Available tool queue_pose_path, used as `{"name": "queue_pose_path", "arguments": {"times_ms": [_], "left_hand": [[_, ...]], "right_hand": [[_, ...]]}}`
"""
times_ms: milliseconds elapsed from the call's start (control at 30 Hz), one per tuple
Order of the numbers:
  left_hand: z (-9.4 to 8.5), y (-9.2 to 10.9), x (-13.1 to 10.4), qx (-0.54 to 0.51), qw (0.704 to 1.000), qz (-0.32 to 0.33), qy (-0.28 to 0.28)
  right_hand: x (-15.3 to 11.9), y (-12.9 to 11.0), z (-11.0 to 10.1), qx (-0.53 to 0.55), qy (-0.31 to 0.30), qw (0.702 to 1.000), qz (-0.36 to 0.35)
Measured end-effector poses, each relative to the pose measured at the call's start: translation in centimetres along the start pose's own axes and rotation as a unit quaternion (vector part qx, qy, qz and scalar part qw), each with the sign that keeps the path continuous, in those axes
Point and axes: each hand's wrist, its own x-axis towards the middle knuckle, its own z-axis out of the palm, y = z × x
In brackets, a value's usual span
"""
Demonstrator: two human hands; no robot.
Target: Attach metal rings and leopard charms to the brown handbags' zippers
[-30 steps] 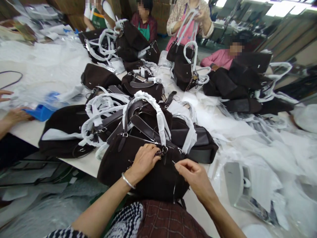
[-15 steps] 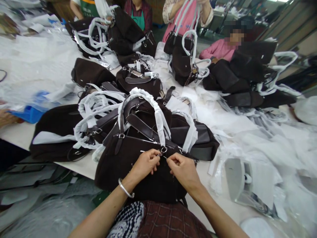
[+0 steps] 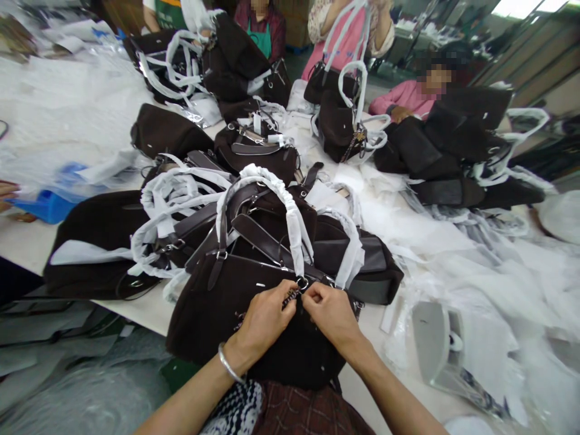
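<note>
In front of me a dark brown handbag (image 3: 203, 314) leans toward my body, its handle (image 3: 295, 235) wrapped in white paper. At the foot of that handle is a metal ring (image 3: 302, 282). My left hand (image 3: 267, 317) is closed just left of the ring, pinching a dark chain (image 3: 291, 296); more of this chain shows left of the hand. My right hand (image 3: 330, 311) is closed at the ring's right side, thumb and finger pressed together. Whatever those fingertips hold is hidden.
More brown handbags (image 3: 90, 241) with wrapped handles lie left and behind. Another heap of bags (image 3: 453, 133) is at the right. A grey tape dispenser (image 3: 435, 338) stands among clear plastic. Several people are across the table; a hand (image 3: 9, 193) shows at the left beside a blue object (image 3: 49, 206).
My left hand has turned and moved closer to the ring, with the chain now showing between its fingers. My right hand has closed in beside the ring. The view has shifted slightly.
</note>
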Motion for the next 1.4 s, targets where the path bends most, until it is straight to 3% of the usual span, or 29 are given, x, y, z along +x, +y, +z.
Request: {"name": "queue_pose_path", "arguments": {"times_ms": [133,267,467,633,700,1000,1167,1300,1400], "left_hand": [[-0.1,-0.2,0.2,-0.108,0.992,-0.035,-0.046],[-0.1,-0.9,0.8,-0.266,0.952,-0.100,-0.114],[0.3,-1.7,2.1,-0.211,0.972,-0.061,-0.080],[0.9,-2.5,2.2,-0.297,0.936,-0.107,-0.155],[0.9,-2.8,2.1,-0.296,0.935,-0.106,-0.161],[0.6,-1.9,2.5,-0.204,0.969,-0.076,-0.121],[-1.3,-1.6,1.2,-0.044,0.999,0.012,-0.014],[-2.9,-2.2,-0.3,0.032,0.999,0.021,0.031],[-3.4,-1.9,-1.1,0.066,0.997,0.020,0.047]], "right_hand": [[0.4,-0.1,0.1,-0.005,-0.002,1.000,-0.003],[0.5,-0.1,0.1,0.020,-0.014,1.000,-0.005],[0.6,0.1,-0.1,0.022,-0.020,0.999,-0.015],[0.6,0.3,-0.1,0.028,-0.023,0.999,-0.007],[0.7,0.4,-0.2,0.037,-0.029,0.999,0.001],[1.0,0.6,-0.5,0.106,-0.077,0.991,0.025],[-0.3,1.4,-3.2,-0.041,-0.097,0.994,-0.034],[-1.4,2.7,-5.7,-0.048,-0.019,0.990,-0.128],[-1.5,2.6,-5.8,0.084,0.095,0.987,-0.101]]}}
